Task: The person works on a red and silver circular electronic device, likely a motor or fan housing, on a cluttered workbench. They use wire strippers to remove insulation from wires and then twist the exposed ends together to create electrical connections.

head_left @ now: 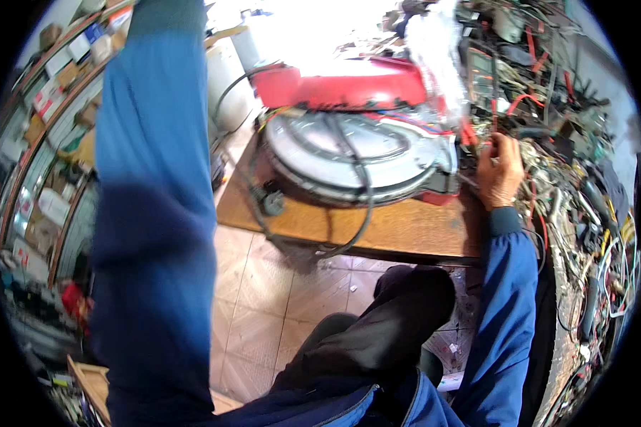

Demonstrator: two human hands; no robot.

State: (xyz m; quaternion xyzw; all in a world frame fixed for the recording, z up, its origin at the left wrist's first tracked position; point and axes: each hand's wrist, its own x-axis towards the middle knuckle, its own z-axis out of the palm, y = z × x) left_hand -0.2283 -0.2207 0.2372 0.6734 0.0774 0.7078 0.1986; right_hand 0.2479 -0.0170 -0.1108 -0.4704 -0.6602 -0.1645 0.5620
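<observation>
My right hand (498,174) rests knuckles up at the right edge of an opened red appliance (342,87), fingers curled among thin wires beside a small red part (468,134). Whether the fingers grip anything is hidden. The appliance lies tipped on a wooden table (406,235), its round silver metal underside (342,146) facing me. A black cord (365,206) runs across that underside and loops over the table's front edge. My left arm, in a blue sleeve (149,178), rises past the top of the picture, and its hand is out of sight.
A multimeter (481,75) stands behind the appliance. A dense tangle of wires and tools (584,185) fills the bench at the right. Shelves with boxes (43,142) line the left side. Below are a tiled floor (263,299) and my dark trouser leg (377,327).
</observation>
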